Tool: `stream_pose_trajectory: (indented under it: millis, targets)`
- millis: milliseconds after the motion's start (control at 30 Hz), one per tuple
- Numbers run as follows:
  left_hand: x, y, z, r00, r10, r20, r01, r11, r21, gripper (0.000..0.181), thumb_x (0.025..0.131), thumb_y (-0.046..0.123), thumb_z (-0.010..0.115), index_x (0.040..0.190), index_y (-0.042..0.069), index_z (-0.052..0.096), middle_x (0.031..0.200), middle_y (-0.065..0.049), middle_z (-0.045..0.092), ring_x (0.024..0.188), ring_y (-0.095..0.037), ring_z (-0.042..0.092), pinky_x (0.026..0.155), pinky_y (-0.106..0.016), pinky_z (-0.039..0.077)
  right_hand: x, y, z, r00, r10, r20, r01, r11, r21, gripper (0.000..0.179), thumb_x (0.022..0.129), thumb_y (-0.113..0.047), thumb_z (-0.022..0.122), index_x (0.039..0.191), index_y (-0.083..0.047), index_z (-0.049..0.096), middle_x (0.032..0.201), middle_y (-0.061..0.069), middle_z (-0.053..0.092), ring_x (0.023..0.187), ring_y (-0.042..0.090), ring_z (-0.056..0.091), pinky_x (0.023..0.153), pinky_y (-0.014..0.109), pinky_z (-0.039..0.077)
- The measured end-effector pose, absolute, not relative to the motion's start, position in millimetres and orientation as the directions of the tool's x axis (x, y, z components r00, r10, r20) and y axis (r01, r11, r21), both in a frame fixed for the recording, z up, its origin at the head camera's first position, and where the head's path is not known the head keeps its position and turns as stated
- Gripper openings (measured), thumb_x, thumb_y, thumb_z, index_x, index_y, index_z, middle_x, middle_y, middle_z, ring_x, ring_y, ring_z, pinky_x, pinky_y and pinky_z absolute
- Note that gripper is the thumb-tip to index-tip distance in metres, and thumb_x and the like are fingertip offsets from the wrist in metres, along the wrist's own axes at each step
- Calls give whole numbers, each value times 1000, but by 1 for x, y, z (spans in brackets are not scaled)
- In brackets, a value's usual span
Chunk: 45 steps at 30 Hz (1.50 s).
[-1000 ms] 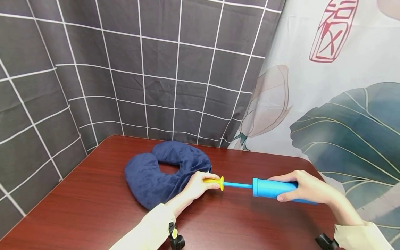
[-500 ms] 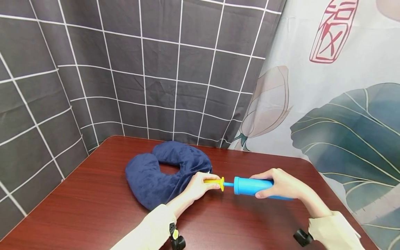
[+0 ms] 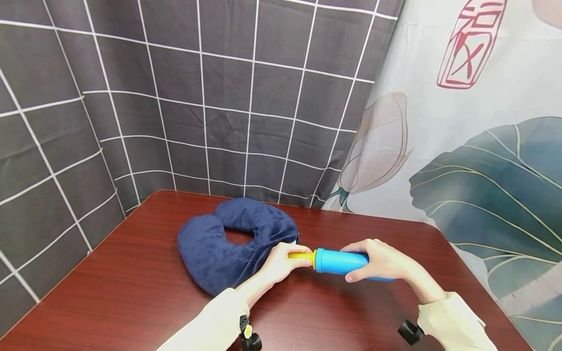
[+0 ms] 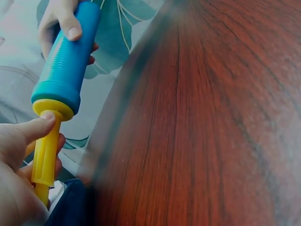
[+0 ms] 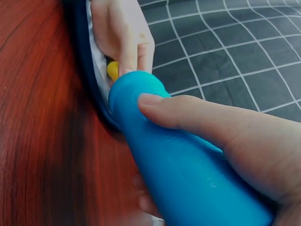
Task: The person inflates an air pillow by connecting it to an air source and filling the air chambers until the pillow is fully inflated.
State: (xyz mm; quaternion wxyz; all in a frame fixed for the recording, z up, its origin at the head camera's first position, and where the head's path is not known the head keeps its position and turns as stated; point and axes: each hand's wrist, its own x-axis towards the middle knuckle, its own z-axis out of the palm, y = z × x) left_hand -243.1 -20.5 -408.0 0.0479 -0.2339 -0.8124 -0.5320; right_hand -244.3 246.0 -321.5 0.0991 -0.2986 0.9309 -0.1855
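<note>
A blue hand pump (image 3: 338, 262) with a yellow end piece (image 4: 45, 155) is held level over the table between both hands. My left hand (image 3: 281, 263) grips the yellow piece with thumb and fingers, right beside the navy U-shaped neck pillow (image 3: 210, 258). Around the blue barrel curls my right hand (image 3: 384, 263), its thumb lying along the near side. The barrel's front rim sits up against the yellow flange, and no blue rod shows between them. In the left wrist view, a yellow tip points down toward white fabric (image 4: 56, 193) at the pillow's edge; where the tip ends is hidden.
The dark red wooden table (image 3: 131, 273) extends under both arms. A dark grey gridded curtain (image 3: 219, 97) hangs behind it, with a white printed curtain (image 3: 421, 146) at the right. Small black devices are strapped to both wrists.
My right hand has pushed the pump's barrel left toward the yellow end, so the blue rod has slid out of sight. The left hand and pillow have stayed nearly still.
</note>
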Motion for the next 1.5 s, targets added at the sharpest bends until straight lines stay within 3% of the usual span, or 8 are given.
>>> stream_pose_trajectory:
  millis: [267, 600, 967, 1200, 1500]
  targets:
    - [-242, -21, -407, -880, 327, 344, 450, 348, 822, 24, 82, 20, 80, 103, 8, 76, 97, -7, 77, 88, -17, 67, 79, -19, 50, -240, 258, -311, -773, -630, -76, -558, 731, -393, 52, 77, -40, 81, 124, -20, 68, 109, -3, 71, 89, 12, 59, 69, 25, 48]
    - [-245, -23, -409, -875, 338, 347, 457, 339, 822, 24, 82, 22, 79, 103, 9, 76, 95, -7, 75, 85, -9, 64, 78, -17, 50, -233, 291, -298, -750, -657, -73, -578, 705, -411, 53, 80, -41, 79, 128, -22, 66, 109, -7, 71, 86, 0, 58, 68, 24, 47]
    - [-244, -23, -408, -889, 323, 325, 433, 359, 827, 28, 83, 21, 79, 105, 6, 76, 100, -7, 76, 89, -17, 67, 78, -17, 49, -222, 336, -294, -768, -640, -30, -578, 713, -397, 55, 81, -37, 80, 132, -25, 63, 111, -9, 69, 86, -3, 55, 65, 22, 43]
    - [-244, -24, -409, -891, 320, 322, 429, 360, 828, 26, 83, 22, 79, 105, 8, 76, 99, -6, 76, 88, -16, 66, 78, -17, 49, -213, 361, -290, -815, -577, -54, -523, 772, -362, 57, 81, -38, 79, 135, -30, 60, 114, -14, 67, 87, -4, 54, 64, 22, 40]
    - [-243, -23, -410, -888, 316, 334, 439, 366, 821, 24, 83, 21, 79, 104, 9, 76, 98, -6, 76, 86, -14, 66, 78, -17, 49, -209, 378, -290, -817, -576, -31, -529, 769, -357, 58, 82, -32, 80, 135, -24, 60, 113, -13, 67, 85, -4, 54, 63, 21, 41]
